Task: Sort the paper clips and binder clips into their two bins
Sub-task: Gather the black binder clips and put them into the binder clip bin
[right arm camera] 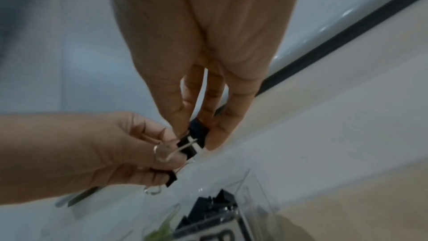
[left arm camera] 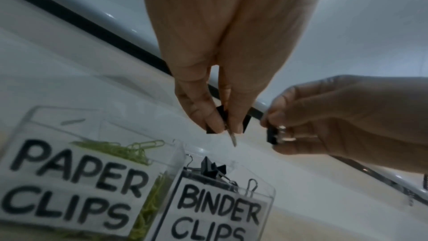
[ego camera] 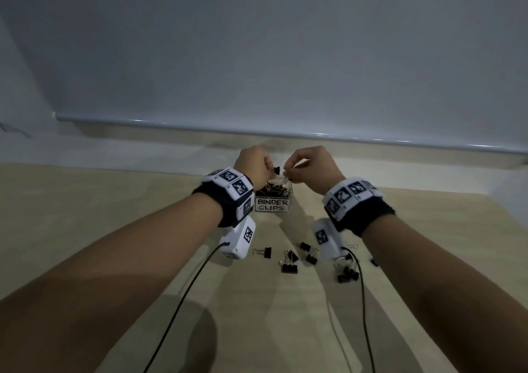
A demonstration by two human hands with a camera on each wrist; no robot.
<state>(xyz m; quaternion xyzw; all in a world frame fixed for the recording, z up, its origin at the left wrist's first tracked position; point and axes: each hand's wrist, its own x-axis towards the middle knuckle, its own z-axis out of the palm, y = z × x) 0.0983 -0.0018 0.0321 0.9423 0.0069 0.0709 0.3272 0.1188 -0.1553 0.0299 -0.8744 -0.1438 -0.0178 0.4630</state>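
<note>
Nearest, several loose binder clips (ego camera: 289, 264) lay scattered on the wooden table (ego camera: 114, 229), still unsorted. Beyond them both hands were raised over the clear bin labelled BINDER CLIPS (ego camera: 272, 204). The left hand (ego camera: 255, 164) pinched a black binder clip (left arm camera: 246, 122) between thumb and fingertips, with another clip showing under its curled lower fingers in the right wrist view. The right hand (ego camera: 310, 167) pinched a second black clip (right arm camera: 198, 132), touching or nearly touching the left hand's. The step looked like pulling tangled clips apart just above their bin; next would call for separating them, then letting go so they drop inside the rim. Beside that bin stood the PAPER CLIPS bin (left arm camera: 69, 180), holding green paper clips (left arm camera: 129, 150).
</note>
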